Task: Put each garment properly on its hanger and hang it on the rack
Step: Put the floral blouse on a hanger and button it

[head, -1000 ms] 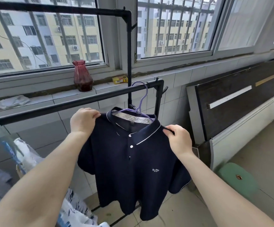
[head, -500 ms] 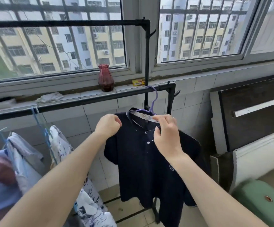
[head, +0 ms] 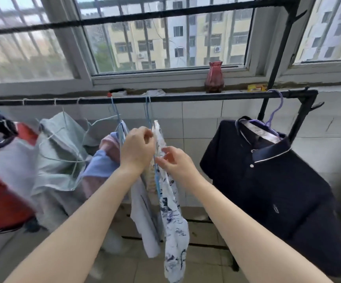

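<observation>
Hands [head: 138, 149] [head: 175, 162] grip printed shirt [head: 173, 221]; no legible writing.

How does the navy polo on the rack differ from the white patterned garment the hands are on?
The navy polo is plain dark cloth with a white-edged collar; the white patterned garment is pale with dark blue marks. The polo spreads wide on a purple hanger, while the patterned garment droops narrow from a blue hanger. No hand touches the polo; the left hand and right hand are at the patterned one. Both hang from the same black rail.
</observation>
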Motion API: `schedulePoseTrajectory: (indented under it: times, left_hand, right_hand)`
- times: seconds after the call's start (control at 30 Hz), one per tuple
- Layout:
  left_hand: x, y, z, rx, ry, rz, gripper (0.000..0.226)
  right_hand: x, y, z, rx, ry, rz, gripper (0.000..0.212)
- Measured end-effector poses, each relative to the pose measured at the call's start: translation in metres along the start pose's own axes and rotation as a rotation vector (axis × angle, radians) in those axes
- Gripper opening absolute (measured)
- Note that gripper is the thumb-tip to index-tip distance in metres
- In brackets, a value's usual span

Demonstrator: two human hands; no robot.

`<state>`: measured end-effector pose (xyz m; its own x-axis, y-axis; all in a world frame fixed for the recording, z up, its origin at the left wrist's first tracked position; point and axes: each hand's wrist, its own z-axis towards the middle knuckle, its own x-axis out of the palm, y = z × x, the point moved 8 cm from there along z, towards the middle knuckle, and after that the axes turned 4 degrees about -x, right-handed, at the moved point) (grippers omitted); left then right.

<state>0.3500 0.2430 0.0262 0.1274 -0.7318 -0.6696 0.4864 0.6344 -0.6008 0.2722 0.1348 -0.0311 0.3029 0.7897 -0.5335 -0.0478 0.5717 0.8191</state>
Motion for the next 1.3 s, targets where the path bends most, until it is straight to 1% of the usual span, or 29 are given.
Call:
schedulePoseTrajectory:
  times: [0.07, 0.1, 0.17, 0.23, 0.3, 0.33, 0.43, 0.5, 0.63, 0.77, 0.83, 0.9, 0.93, 0.97, 1.0, 1.03, 1.07, 1.1, 1.13, 1.2, 1.23, 1.3]
  left_hand:
    - [0.011, 0.028, -0.007, -0.146, 0.155, -0.033, 0.017]
    - [0.020, 0.039, -0.013, -0.199, 0.243, -0.070, 0.023]
    - [0.033, 0.049, -0.022, -0.215, 0.356, -0.135, 0.036]
    - [0.041, 0.053, -0.023, -0.163, 0.374, -0.104, 0.045]
    - [0.046, 0.053, -0.020, -0.140, 0.350, -0.029, 0.047]
    - [0.046, 0.052, -0.018, -0.137, 0.335, 0.023, 0.045]
    - [0.040, 0.048, -0.011, -0.090, 0.258, 0.173, 0.029]
    - [0.031, 0.054, -0.004, -0.094, 0.212, 0.187, 0.025]
    - [0.013, 0.079, 0.013, -0.130, 0.180, 0.205, 0.022]
    - [0.001, 0.104, 0.023, -0.192, 0.200, 0.223, 0.021]
    - [-0.004, 0.110, 0.022, -0.195, 0.221, 0.285, 0.023]
    - [-0.011, 0.112, 0.017, -0.187, 0.196, 0.355, 0.030]
    - [-0.017, 0.109, 0.015, -0.149, 0.146, 0.369, 0.033]
    - [-0.022, 0.101, 0.013, -0.050, 0.072, 0.377, 0.034]
    - [-0.022, 0.090, 0.010, 0.087, 0.014, 0.371, 0.034]
    - [-0.019, 0.078, 0.007, 0.208, 0.006, 0.338, 0.033]
    - [-0.011, 0.070, 0.004, 0.287, 0.050, 0.280, 0.033]
    - [0.001, 0.064, 0.005, 0.303, 0.140, 0.204, 0.035]
    - [0.014, 0.061, 0.006, 0.260, 0.259, 0.123, 0.037]
    - [0.039, 0.056, 0.006, 0.118, 0.474, -0.034, 0.049]
    - [0.051, 0.049, 0.005, 0.061, 0.558, -0.122, 0.054]
    - [0.068, 0.030, 0.002, 0.004, 0.657, -0.273, 0.061]
  right_hand:
    - [0.019, 0.009, 0.003, 0.015, 0.054, -0.011, 0.065]
    - [0.027, 0.009, 0.004, 0.028, 0.074, -0.018, 0.066]
    - [0.036, 0.005, 0.007, 0.067, 0.062, -0.039, 0.056]
    - [0.035, -0.002, 0.011, 0.118, 0.016, -0.033, 0.038]
    - [0.032, -0.006, 0.015, 0.138, -0.036, -0.027, 0.012]
    - [0.029, -0.008, 0.015, 0.147, -0.078, -0.006, 0.008]
    - [0.019, -0.012, 0.012, 0.141, -0.200, 0.056, 0.013]
    - [0.012, -0.014, 0.009, 0.111, -0.248, 0.035, 0.015]
    - [0.000, -0.023, 0.004, 0.071, -0.344, -0.008, 0.013]
    - [0.000, -0.028, 0.003, 0.066, -0.390, -0.001, 0.015]
    - [0.002, -0.027, 0.002, 0.057, -0.410, 0.025, 0.016]
    - [0.003, -0.024, -0.001, 0.044, -0.421, 0.058, 0.018]
    - [0.004, -0.024, -0.002, 0.041, -0.425, 0.074, 0.019]
    - [0.003, -0.024, -0.003, 0.037, -0.430, 0.085, 0.020]
    - [0.002, -0.024, -0.004, 0.031, -0.438, 0.093, 0.022]
    - [-0.001, -0.025, -0.005, 0.025, -0.450, 0.102, 0.025]
    - [-0.005, -0.025, -0.006, 0.021, -0.464, 0.111, 0.028]
    - [-0.010, -0.025, -0.007, 0.016, -0.477, 0.115, 0.031]
    - [-0.014, -0.025, -0.008, 0.012, -0.480, 0.114, 0.033]
    - [-0.021, -0.023, -0.009, 0.000, -0.467, 0.107, 0.036]
    - [-0.027, -0.022, -0.010, -0.006, -0.460, 0.104, 0.038]
    - [-0.037, -0.019, -0.011, -0.022, -0.432, 0.092, 0.034]
